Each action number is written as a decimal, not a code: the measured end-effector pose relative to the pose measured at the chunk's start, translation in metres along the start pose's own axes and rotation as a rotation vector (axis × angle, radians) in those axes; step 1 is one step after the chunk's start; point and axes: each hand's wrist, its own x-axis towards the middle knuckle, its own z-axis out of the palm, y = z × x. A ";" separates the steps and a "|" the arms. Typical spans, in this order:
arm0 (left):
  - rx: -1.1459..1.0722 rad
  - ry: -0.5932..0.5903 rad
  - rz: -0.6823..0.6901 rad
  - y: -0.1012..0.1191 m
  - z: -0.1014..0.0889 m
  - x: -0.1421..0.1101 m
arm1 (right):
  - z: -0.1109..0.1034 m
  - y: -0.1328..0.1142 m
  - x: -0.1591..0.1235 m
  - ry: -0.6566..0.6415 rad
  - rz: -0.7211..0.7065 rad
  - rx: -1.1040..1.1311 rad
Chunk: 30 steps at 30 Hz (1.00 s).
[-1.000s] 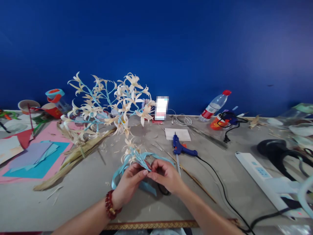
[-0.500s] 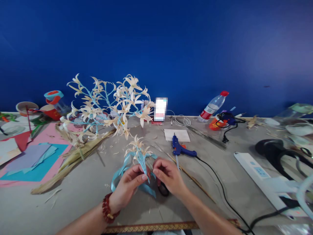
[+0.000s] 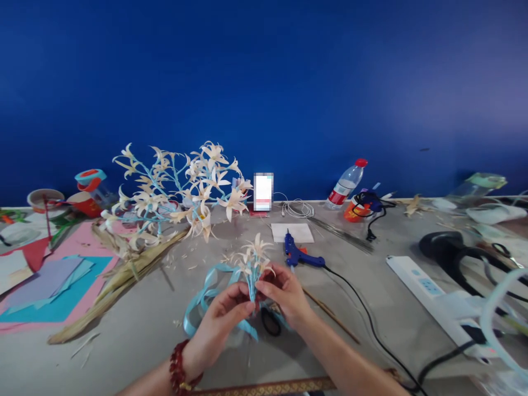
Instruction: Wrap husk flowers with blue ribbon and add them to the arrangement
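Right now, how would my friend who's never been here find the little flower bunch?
Look below the blue wall to the grey table. Toward its near edge, the little flower bunch is between a left hand and a right hand, the left one pinching its blue stems. Unlike the bigger flower spray behind it, this one is held.

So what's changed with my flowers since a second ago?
The small flower bunch swung from leaning left to nearly upright. Your right hand, briefly away, is back against it; your left hand kept its hold. The glue gun stayed put.
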 end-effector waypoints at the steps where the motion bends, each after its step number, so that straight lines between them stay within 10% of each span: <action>1: -0.008 0.013 -0.005 0.002 0.002 0.000 | -0.001 -0.001 -0.001 0.004 0.002 -0.007; 14: -0.118 0.100 0.061 -0.001 0.033 0.017 | -0.007 -0.005 -0.003 0.170 -0.148 -0.115; 30: -0.290 0.073 0.016 -0.007 0.025 0.020 | -0.007 0.001 -0.012 0.163 -0.578 -0.504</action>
